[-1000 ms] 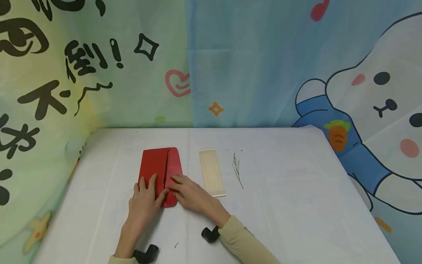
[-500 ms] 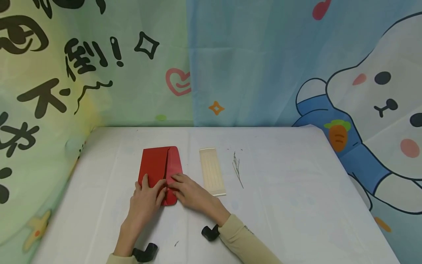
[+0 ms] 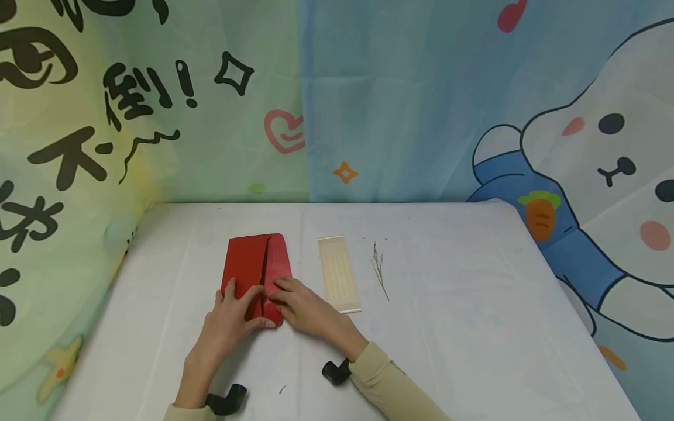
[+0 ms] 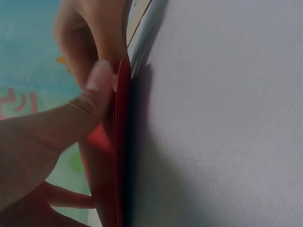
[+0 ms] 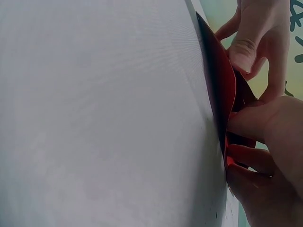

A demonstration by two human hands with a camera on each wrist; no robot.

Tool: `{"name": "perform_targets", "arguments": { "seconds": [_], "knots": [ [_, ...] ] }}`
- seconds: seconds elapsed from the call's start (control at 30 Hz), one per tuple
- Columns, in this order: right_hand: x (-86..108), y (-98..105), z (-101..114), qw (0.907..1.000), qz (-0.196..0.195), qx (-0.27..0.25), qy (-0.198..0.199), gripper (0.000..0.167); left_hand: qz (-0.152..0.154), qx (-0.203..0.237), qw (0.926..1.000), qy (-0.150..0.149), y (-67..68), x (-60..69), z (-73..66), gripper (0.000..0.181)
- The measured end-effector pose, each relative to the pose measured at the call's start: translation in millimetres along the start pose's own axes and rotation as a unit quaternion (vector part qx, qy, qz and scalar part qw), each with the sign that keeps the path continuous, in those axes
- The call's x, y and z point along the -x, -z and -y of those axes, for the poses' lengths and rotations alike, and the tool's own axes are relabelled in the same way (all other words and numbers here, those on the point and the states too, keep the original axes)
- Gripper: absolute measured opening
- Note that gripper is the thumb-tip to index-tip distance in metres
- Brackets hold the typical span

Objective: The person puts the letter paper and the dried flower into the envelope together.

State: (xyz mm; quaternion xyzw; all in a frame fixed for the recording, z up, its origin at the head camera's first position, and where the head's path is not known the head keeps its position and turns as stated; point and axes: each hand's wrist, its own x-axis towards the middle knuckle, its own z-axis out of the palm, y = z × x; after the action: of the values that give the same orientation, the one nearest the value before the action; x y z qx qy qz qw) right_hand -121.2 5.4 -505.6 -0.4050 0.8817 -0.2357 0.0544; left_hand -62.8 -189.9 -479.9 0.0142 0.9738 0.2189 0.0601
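Observation:
A red envelope [image 3: 246,257] lies on the white table, its lighter red flap [image 3: 277,254] on the right side. My left hand [image 3: 227,321] rests on the envelope's lower part with fingers spread, its thumb reaching to the flap's lower end. On the flap, the fingers of my right hand [image 3: 305,310] press near the envelope's opening. In the right wrist view, the flap [image 5: 222,80] bulges up and the right thumb [image 5: 248,123] is at its edge. In the left wrist view, the left thumb [image 4: 97,87] touches the red edge.
Right of the envelope lies a pale wooden slatted mat [image 3: 339,275]. Farther right is a thin dried sprig [image 3: 378,272]. A small dark scrap [image 3: 282,389] lies near the front. Black wrist devices [image 3: 227,400] sit at both wrists. A printed curtain [image 3: 395,117] hangs behind the table.
The left hand's thumb has moved down and right onto the flap's lower end, and its index finger has shifted toward the opening. The right hand has stayed nearly still.

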Motion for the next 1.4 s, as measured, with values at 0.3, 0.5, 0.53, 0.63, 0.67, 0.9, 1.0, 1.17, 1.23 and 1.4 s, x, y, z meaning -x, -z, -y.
{"name": "perform_targets", "arguments": {
  "seconds": [0.3,0.5,0.53,0.63,0.67,0.9,1.0,1.17,1.23,1.4],
  "knots": [
    [0.3,0.9,1.4,1.0,-0.001,0.007,0.003,0.029,0.004,0.005,1.0,0.0,1.2,0.2,-0.1,0.068],
    [-0.9,-0.8,2.5,0.9998,0.003,0.021,-0.004,0.029,0.006,0.003,1.0,0.004,0.8,-0.3,-0.6,0.069],
    [-1.0,-1.4,3.0,0.9996,0.004,0.029,-0.004,0.029,0.007,0.002,1.0,0.005,0.7,-0.3,-0.7,0.069],
    [-1.4,-2.9,4.5,0.999,0.007,0.044,-0.006,0.03,0.006,-0.004,1.0,0.006,0.3,-0.4,-1.1,0.07],
    [-1.4,-3.2,5.0,0.9988,0.007,0.048,-0.007,0.03,0.005,-0.006,1.0,0.006,0.1,-0.4,-1.2,0.07],
    [0.9,-2.8,6.8,0.9987,-0.011,0.049,-0.001,0.034,0.001,-0.01,0.9999,0.005,-1.2,-0.7,-1.8,0.071],
    [2.2,-3.4,6.6,0.9983,-0.034,0.044,0.014,0.036,0.0,-0.01,0.9999,0.005,-1.1,-0.9,-2.0,0.071],
    [2.6,-2.7,6.8,0.9969,-0.063,0.038,0.027,0.033,-0.002,-0.01,0.9999,0.002,-0.9,-1.0,-1.6,0.071],
    [3.3,-1.6,7.2,0.9963,-0.07,0.043,0.024,0.034,-0.002,-0.012,0.9999,0.002,-1.0,-1.2,-1.6,0.07],
    [6.8,1.7,6.2,0.9942,-0.087,0.064,0.002,0.039,-0.006,-0.014,0.9999,-0.001,-1.0,-1.6,-2.3,0.068]
  ]
}}
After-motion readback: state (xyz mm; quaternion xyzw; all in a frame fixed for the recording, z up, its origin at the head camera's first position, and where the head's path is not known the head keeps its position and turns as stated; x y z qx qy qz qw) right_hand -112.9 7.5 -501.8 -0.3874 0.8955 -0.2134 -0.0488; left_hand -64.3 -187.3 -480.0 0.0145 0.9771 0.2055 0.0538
